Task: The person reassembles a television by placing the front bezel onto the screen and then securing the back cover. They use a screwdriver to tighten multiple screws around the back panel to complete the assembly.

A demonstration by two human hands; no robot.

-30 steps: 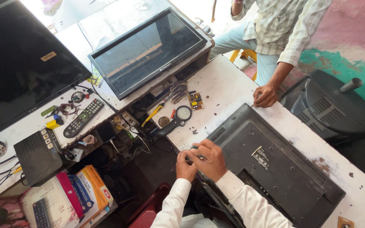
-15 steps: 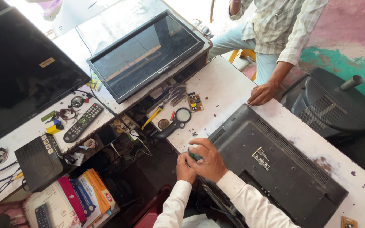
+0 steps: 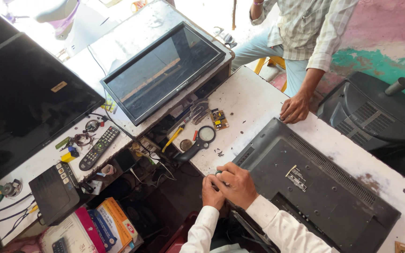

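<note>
- Left hand (image 3: 212, 191) and right hand (image 3: 236, 183) press together at the near corner of the face-down black television (image 3: 315, 187), lower centre, fingers curled on a small part I cannot identify.
- A magnifying glass (image 3: 201, 139) lies just above.

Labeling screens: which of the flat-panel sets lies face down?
The set under both hands, left and right: vented back cover up. The other two show their screens.

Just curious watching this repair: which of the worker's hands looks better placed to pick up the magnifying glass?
Probably the left hand: it lies nearer the magnifying glass, while the right hand rests on the face-down television.
</note>
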